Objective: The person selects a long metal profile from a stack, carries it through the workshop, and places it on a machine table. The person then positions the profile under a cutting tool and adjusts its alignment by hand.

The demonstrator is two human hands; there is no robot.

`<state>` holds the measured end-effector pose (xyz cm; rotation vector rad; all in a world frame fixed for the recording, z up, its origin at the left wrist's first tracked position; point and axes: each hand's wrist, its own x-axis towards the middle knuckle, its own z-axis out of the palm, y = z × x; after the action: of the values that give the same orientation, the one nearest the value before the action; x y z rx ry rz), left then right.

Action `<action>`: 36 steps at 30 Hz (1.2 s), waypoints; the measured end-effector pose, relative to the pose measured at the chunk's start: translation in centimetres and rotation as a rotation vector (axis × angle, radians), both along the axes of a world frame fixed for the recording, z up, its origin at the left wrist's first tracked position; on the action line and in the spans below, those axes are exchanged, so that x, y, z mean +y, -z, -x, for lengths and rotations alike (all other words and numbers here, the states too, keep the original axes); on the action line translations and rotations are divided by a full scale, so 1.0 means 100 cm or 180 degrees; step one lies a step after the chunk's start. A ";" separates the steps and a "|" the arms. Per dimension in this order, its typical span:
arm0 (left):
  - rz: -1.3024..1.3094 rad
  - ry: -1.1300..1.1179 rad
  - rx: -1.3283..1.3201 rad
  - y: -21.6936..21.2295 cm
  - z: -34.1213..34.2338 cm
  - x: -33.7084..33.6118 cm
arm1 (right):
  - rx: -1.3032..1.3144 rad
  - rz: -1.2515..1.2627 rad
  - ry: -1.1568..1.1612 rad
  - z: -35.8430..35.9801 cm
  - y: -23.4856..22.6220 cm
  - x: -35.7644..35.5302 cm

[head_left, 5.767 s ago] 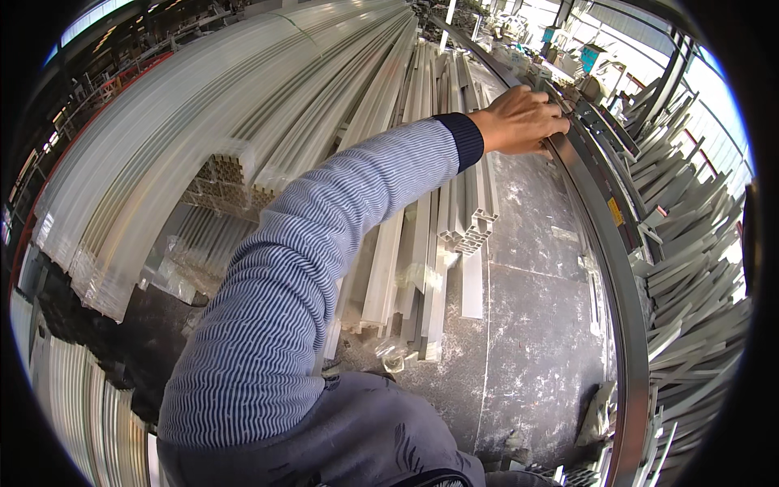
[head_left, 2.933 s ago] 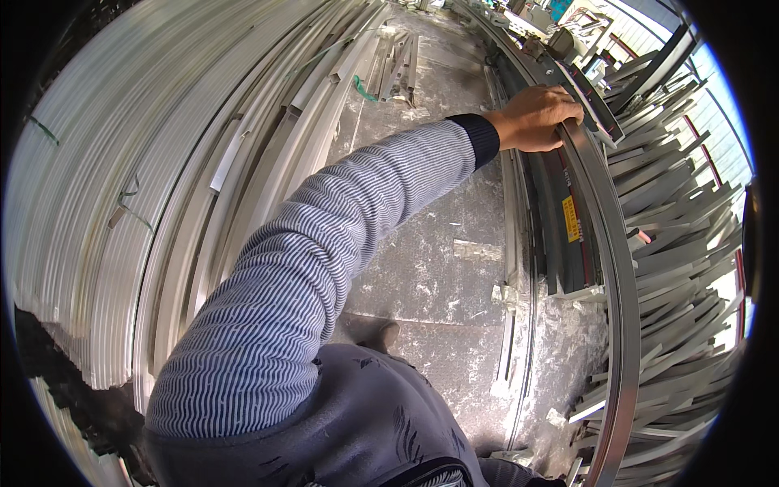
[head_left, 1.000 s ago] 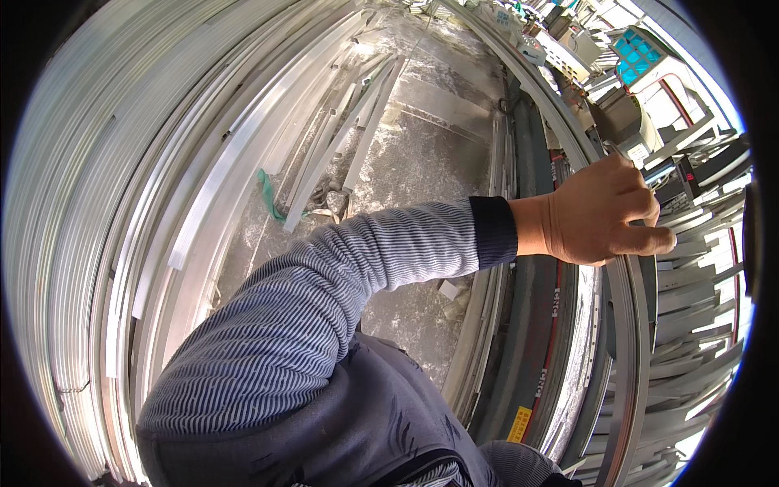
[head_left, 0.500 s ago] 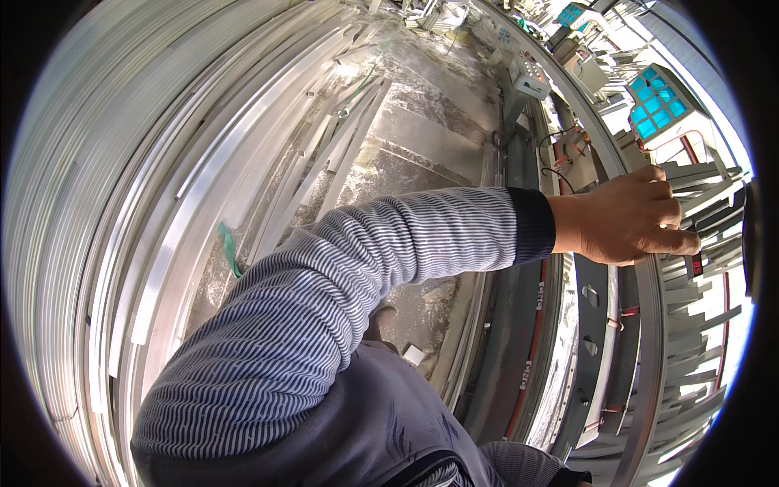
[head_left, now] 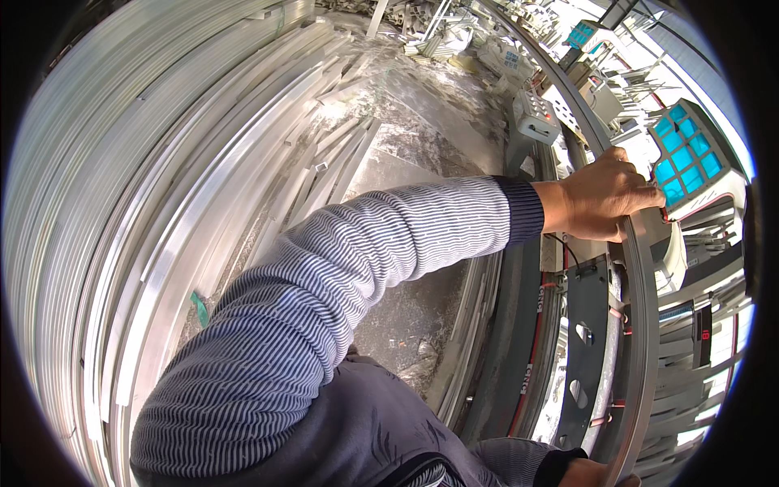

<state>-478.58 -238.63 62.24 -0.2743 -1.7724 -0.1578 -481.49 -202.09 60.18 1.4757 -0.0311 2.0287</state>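
My left hand (head_left: 599, 197), in a striped sleeve with a dark cuff, reaches across to the right. Its fingers are closed over a long grey metal profile (head_left: 641, 325). This profile curves through the view from the far top down to the lower edge. At the bottom, my right hand (head_left: 586, 471) shows only in part. It is closed round the near stretch of the same profile, its fingers mostly cut off by the picture's edge. Beneath and beside the profile runs a dark machine bed (head_left: 586, 349) with oval holes.
Long pale metal profiles (head_left: 162, 211) lie stacked on the left. A control box with buttons (head_left: 535, 118) stands ahead. Right of my left hand is a machine housing with a blue gridded window (head_left: 686, 154); a small red display (head_left: 704, 334) sits lower. A green strip (head_left: 199, 310) lies among the stock.
My left hand appears slightly farther up and left in view, still on the profile. More of my right hand shows at the lower edge. The blue-windowed housing appears lower and larger.
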 end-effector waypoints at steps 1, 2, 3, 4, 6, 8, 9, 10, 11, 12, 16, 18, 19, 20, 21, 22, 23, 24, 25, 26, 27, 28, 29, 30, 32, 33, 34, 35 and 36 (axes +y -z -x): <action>0.0025 -0.0095 -0.0015 -0.005 0.014 -0.019 | -0.0029 -0.0028 -0.0009 0.012 -0.002 -0.019; 0.0048 -0.0168 -0.0032 -0.009 0.029 -0.035 | -0.0056 -0.0039 -0.0009 0.023 -0.003 -0.036; 0.0065 -0.0286 -0.0179 -0.013 0.044 -0.054 | -0.0118 -0.0031 0.0024 0.034 -0.001 -0.055; 0.0075 -0.0305 -0.0090 -0.016 0.055 -0.076 | -0.0135 -0.0041 0.0028 0.042 0.000 -0.075; 0.0113 -0.0168 -0.0131 -0.011 0.065 -0.126 | -0.0194 -0.0058 0.0107 0.052 0.005 -0.121; 0.0148 -0.0203 -0.0340 -0.007 0.080 -0.173 | -0.0296 -0.0048 0.0196 0.062 0.007 -0.172; 0.0231 -0.0310 -0.0553 -0.006 0.088 -0.196 | -0.0368 -0.0011 0.0208 0.066 0.007 -0.198; 0.0309 -0.0322 -0.0512 -0.009 0.097 -0.219 | -0.0476 0.0003 0.0270 0.072 0.003 -0.222; 0.0391 -0.0380 -0.0656 -0.013 0.107 -0.240 | -0.0619 0.0035 0.0338 0.078 -0.001 -0.247; 0.0439 -0.0351 -0.0648 -0.018 0.114 -0.264 | -0.0788 0.0110 0.0389 0.085 -0.006 -0.272; 0.0517 -0.0245 -0.0914 -0.030 0.135 -0.351 | -0.0970 0.0166 0.0556 0.097 -0.021 -0.354; 0.0452 -0.0186 -0.1018 -0.026 0.145 -0.383 | -0.0816 0.0020 0.0549 0.100 -0.023 -0.387; 0.0433 -0.0183 -0.1075 -0.025 0.154 -0.399 | -0.0750 0.0000 0.0561 0.106 -0.023 -0.404; 0.0413 -0.0228 -0.1199 -0.024 0.163 -0.415 | -0.0719 0.0004 0.0657 0.114 -0.021 -0.420; 0.0424 -0.0188 -0.1048 -0.022 0.173 -0.435 | -0.0687 0.0014 0.0706 0.125 -0.019 -0.435; 0.0425 -0.0207 -0.0987 -0.017 0.183 -0.458 | -0.0692 0.0022 0.0780 0.136 -0.016 -0.454; 0.0426 -0.0275 -0.1066 -0.010 0.199 -0.468 | -0.0714 0.0059 0.0846 0.151 -0.010 -0.465; 0.0485 -0.0266 -0.1046 -0.005 0.214 -0.481 | -0.0745 0.0096 0.0909 0.165 -0.006 -0.482; 0.0550 -0.0312 -0.1152 0.001 0.230 -0.494 | -0.0792 0.0149 0.0984 0.180 -0.002 -0.501; 0.0592 -0.0346 -0.1252 0.009 0.241 -0.510 | -0.0841 0.0203 0.1103 0.192 0.003 -0.522; 0.0584 -0.0364 -0.1265 0.013 0.251 -0.534 | -0.0931 0.0328 0.1300 0.201 0.009 -0.546; 0.0549 -0.0355 -0.1281 0.018 0.257 -0.566 | -0.0923 0.0498 0.1499 0.208 0.010 -0.579; 0.0534 -0.0347 -0.1287 0.018 0.265 -0.598 | -0.0923 0.0673 0.1696 0.216 0.011 -0.612; 0.0544 -0.0407 -0.1108 0.020 0.264 -0.630 | -0.0932 0.0868 0.1887 0.215 0.010 -0.646; 0.0335 -0.0196 -0.0875 0.016 0.268 -0.692 | -0.0529 0.0270 0.1242 0.209 0.000 -0.700; 0.0278 -0.0179 -0.0814 0.009 0.273 -0.723 | -0.0303 0.0015 0.0888 0.211 -0.005 -0.728; 0.0250 -0.0171 -0.0846 0.006 0.284 -0.747 | -0.0143 -0.0119 0.0831 0.221 -0.008 -0.752; 0.0174 -0.0088 -0.0749 0.002 0.295 -0.767 | 0.0008 -0.0290 0.0771 0.234 -0.014 -0.773; 0.0084 -0.0014 -0.0698 0.000 0.309 -0.783 | 0.0145 -0.0468 0.0702 0.248 -0.020 -0.790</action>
<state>-509.46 -316.97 62.22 -0.2804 -1.9935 -0.1666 -506.34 -281.09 62.15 1.5345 -0.3169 1.8469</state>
